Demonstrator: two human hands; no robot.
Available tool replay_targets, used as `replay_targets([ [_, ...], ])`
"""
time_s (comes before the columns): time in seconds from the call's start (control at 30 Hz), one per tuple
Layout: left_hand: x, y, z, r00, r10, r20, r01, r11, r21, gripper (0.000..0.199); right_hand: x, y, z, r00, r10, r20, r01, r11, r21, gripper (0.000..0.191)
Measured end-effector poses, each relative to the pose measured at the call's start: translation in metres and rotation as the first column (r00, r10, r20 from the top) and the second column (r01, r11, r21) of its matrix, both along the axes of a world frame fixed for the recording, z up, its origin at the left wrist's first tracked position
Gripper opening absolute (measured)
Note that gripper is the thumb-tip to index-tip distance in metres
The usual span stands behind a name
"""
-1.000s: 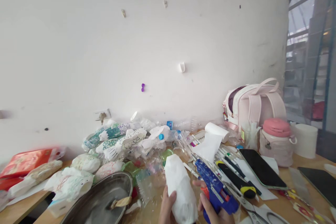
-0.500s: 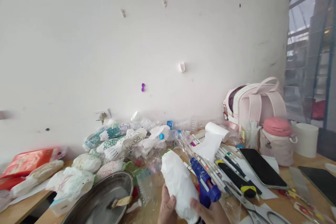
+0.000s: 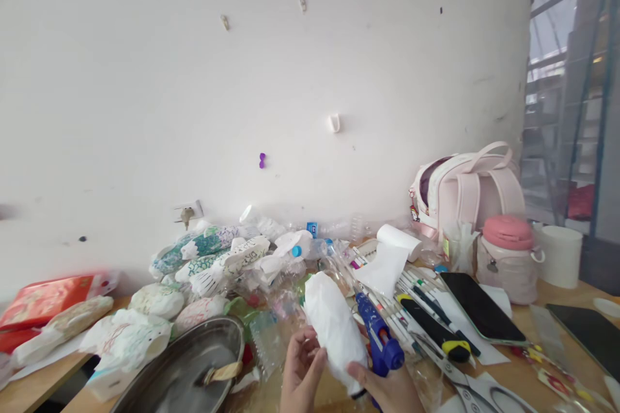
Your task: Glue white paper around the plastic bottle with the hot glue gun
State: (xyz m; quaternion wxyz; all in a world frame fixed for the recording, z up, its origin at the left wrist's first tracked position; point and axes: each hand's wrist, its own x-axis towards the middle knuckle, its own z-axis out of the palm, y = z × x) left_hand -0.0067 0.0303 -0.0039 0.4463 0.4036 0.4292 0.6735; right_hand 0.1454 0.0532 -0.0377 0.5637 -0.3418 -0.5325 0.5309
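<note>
A bundle wrapped in crumpled white paper [image 3: 333,322], shaped like a bottle, is tilted at the front of the table. My right hand [image 3: 385,387] grips its lower end, the thumb lying across the paper. At the bundle's left side is my left hand [image 3: 304,368], fingers loosely curled and apart from the thumb; the thumb tip is close to the paper, and whether it touches I cannot tell. Just right of the bundle is a blue hot glue gun [image 3: 378,332]. Its lower part is hidden behind my right hand, so I cannot tell whether that hand also holds it.
A metal basin [image 3: 181,368] with a brush stands front left, beside several painted paper-covered bottles [image 3: 232,261]. To the right lie markers, a utility knife [image 3: 433,329], scissors [image 3: 465,381] and a phone [image 3: 482,306]. A pink backpack [image 3: 467,193] stands against the wall.
My left hand has shifted left and its fingers have loosened from the bundle's side. The bundle has moved slightly right and down in my right hand.
</note>
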Motion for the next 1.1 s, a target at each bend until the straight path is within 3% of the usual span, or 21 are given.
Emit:
replay_targets([
  [0.13, -0.001, 0.001, 0.001, 0.999, 0.044, 0.026, -0.043, 0.999, -0.032, 0.03, 0.0, 0.001, -0.002, 0.994, -0.106, 0.015, 0.105, 0.994, 0.024, 0.06],
  [0.4, 0.002, 0.0, 0.002, 0.999, 0.015, 0.034, -0.013, 0.998, -0.057, 0.028, -0.005, -0.002, -0.006, 0.986, -0.169, 0.008, 0.169, 0.985, -0.032, 0.056],
  [0.6, 0.001, 0.002, 0.001, 0.998, 0.022, 0.056, -0.018, 0.998, -0.061, 0.029, -0.003, 0.001, -0.005, 0.995, -0.096, 0.001, 0.096, 0.995, -0.034, 0.061],
  [0.77, -0.003, 0.007, 0.0, 0.991, 0.061, 0.115, -0.053, 0.996, -0.07, 0.032, -0.004, 0.001, -0.001, 0.991, -0.072, -0.109, 0.069, 0.997, -0.033, 0.056],
  [0.93, -0.003, 0.005, 0.006, 0.978, 0.015, 0.206, 0.0, 0.997, -0.075, 0.03, -0.003, -0.004, 0.014, 0.988, -0.019, -0.151, 0.009, 0.998, -0.067, 0.072],
  [1.1, -0.003, 0.002, 0.008, 0.974, -0.048, 0.221, 0.064, 0.996, -0.068, 0.03, -0.001, -0.003, 0.017, 0.968, 0.088, -0.234, -0.104, 0.993, -0.055, 0.071],
])
